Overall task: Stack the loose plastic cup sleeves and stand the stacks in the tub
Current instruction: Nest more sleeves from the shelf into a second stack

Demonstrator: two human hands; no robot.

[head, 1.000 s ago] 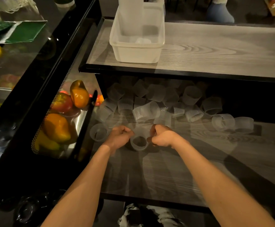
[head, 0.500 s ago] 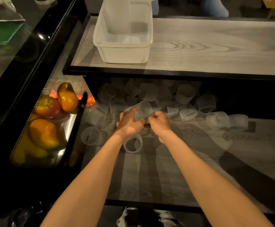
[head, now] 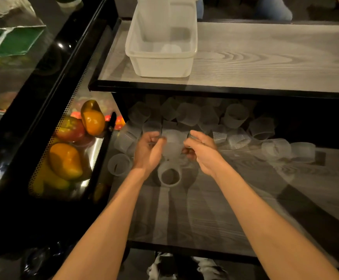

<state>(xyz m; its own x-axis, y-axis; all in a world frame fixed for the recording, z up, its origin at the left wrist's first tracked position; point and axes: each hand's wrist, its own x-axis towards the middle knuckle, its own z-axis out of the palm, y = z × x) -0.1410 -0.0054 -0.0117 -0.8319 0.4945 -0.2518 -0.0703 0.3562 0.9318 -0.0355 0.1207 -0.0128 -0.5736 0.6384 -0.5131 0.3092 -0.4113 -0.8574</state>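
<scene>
Between my two hands I hold a translucent ribbed cup sleeve (head: pixel 172 141) just above the lower shelf. My left hand (head: pixel 147 151) curls round its left side, and my right hand (head: pixel 202 150) pinches its right side. Right below them another sleeve (head: pixel 169 174) lies on the shelf with its opening towards me. Several loose sleeves (head: pixel 235 118) are piled along the back of the lower shelf. The white plastic tub (head: pixel 160 65) stands on the upper shelf, with a tall sleeve stack (head: pixel 154 19) upright in its left part.
The upper wooden shelf (head: pixel 265 61) overhangs the rear of the sleeve pile. A perforated metal bin with peppers (head: pixel 67 158) sits to the left behind a black frame. One sleeve (head: pixel 119 164) stands by the shelf's left edge. Bare wood (head: pixel 225 209) lies in front.
Both hands left the sleeve on the shelf, reached back to the pile and took up another sleeve. They now hold it between them, slightly nearer to me.
</scene>
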